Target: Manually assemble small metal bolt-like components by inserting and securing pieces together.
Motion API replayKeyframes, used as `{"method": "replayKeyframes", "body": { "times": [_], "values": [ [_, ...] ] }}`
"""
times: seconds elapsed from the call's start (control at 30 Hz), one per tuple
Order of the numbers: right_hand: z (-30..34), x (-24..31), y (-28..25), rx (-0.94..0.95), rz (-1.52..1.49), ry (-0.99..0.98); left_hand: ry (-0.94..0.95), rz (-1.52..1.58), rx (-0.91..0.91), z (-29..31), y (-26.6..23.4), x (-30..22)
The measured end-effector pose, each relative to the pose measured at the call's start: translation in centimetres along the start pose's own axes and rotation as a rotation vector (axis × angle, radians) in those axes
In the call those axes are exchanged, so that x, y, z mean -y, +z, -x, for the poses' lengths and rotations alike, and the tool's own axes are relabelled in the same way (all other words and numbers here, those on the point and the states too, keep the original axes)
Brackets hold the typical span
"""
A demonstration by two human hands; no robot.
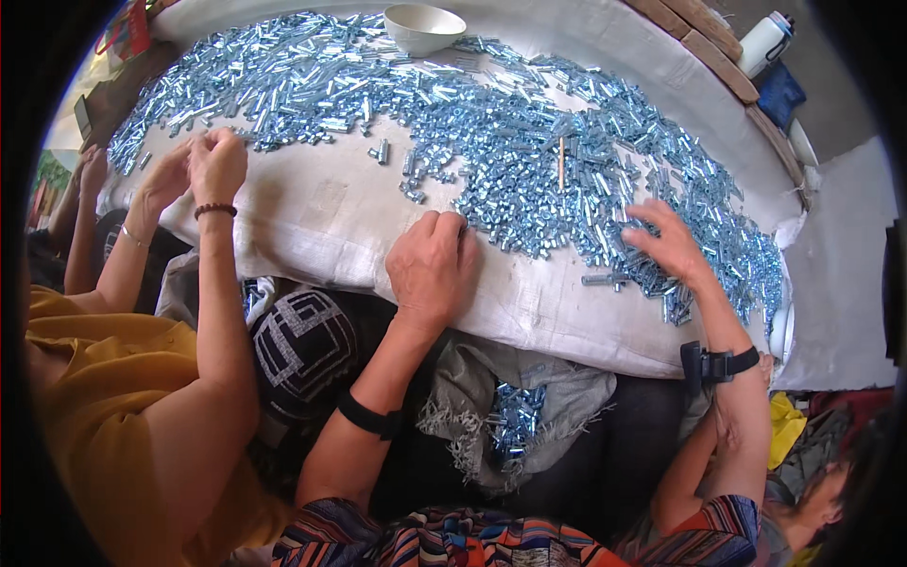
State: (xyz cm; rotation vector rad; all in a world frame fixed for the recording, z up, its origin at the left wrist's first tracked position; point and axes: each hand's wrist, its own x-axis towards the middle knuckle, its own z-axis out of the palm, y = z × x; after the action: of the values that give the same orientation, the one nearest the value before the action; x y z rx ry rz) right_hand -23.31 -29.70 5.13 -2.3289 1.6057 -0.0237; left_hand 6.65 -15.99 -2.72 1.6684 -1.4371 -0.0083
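Note:
Shiny silver-blue metal pieces, short nut-like ones (529, 203) mixed with longer tube-like ones (359, 85), lie heaped across a cloth-covered table (331, 194). My left hand (430, 269) rests at the table's near edge with its fingers curled closed; whatever they may hold is hidden. Over the right part of the heap, my right hand (669, 244) has its fingers apart, with nothing visible in them. One longer metal piece (600, 280) lies just left of and below it. Across my lap, a grey frayed cloth (463, 378) holds more metal pieces (517, 416).
A white bowl (423, 30) stands at the far edge, and a thin wooden stick (561, 164) lies on the heap. At left, a co-worker's hands (215, 165) meet above the table. Bricks (709, 59) and a white bottle (765, 45) are beyond the far right edge.

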Motion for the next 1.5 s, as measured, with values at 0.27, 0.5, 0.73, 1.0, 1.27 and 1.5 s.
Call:
{"method": "replayKeyframes", "body": {
  "times": [0.27, 0.5, 0.73, 1.0, 1.27, 1.5],
  "values": [
    [-15.0, 0.5, -1.3, -0.236, 0.134, -0.102, 0.006, 0.001, 0.035, 0.0, -0.3, -0.5],
    [-18.0, 2.6, -0.3, -0.042, 0.221, -0.148, 0.004, 0.026, 0.027, -0.4, -0.3, -0.7],
    [-8.6, 1.2, 1.4, 0.013, 0.091, -0.103, -0.003, -0.004, 0.04, -0.1, 0.0, -0.4],
    [-1.0, 2.7, 1.9, -0.015, 0.194, -0.011, 0.028, -0.056, -0.007, 0.1, 0.2, 0.0],
    [3.4, 0.9, 2.3, -0.11, 0.201, 0.006, 0.026, -0.039, -0.041, 0.4, 0.3, 0.1],
    [6.0, 0.8, 3.2, -0.305, 0.24, 0.042, 0.038, -0.009, -0.057, 0.6, 0.3, 0.5]
  ]
}}
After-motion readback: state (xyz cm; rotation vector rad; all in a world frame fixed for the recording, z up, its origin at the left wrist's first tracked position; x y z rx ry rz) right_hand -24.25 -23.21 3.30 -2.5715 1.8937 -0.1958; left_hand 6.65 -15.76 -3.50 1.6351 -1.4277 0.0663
